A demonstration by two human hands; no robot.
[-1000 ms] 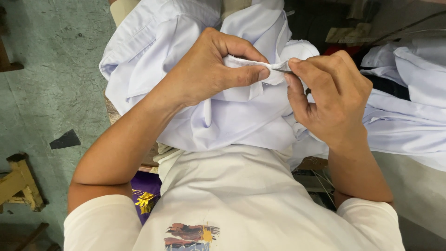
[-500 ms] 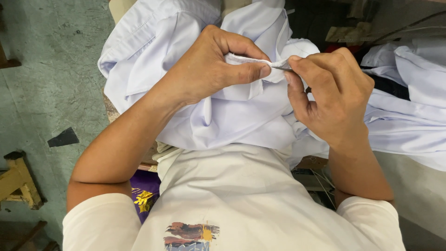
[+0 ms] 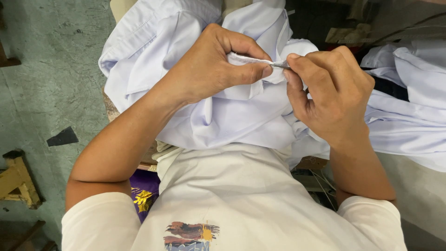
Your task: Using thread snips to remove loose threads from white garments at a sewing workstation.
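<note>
Hidden or unclear: the slim metal tool [image 3: 280, 66] shows only as a short dark sliver between the two hands, its kind and far end unreadable; the rest sits inside the right hand [image 3: 332, 95]. The pale lilac shirt [image 3: 232, 111] runs off the top edge, its lower folds covered by the forearms and the white T-shirt [image 3: 241, 195].

Grip: left hand [image 3: 209, 69] closed, thumb and fingers pinching a folded fabric edge [image 3: 246, 58]. Right hand closed on the tool, tip touching that edge, just beside the left thumb.

Surroundings: more pale cloth [image 3: 409, 121] at right; green floor [image 3: 42, 83] at left
</note>
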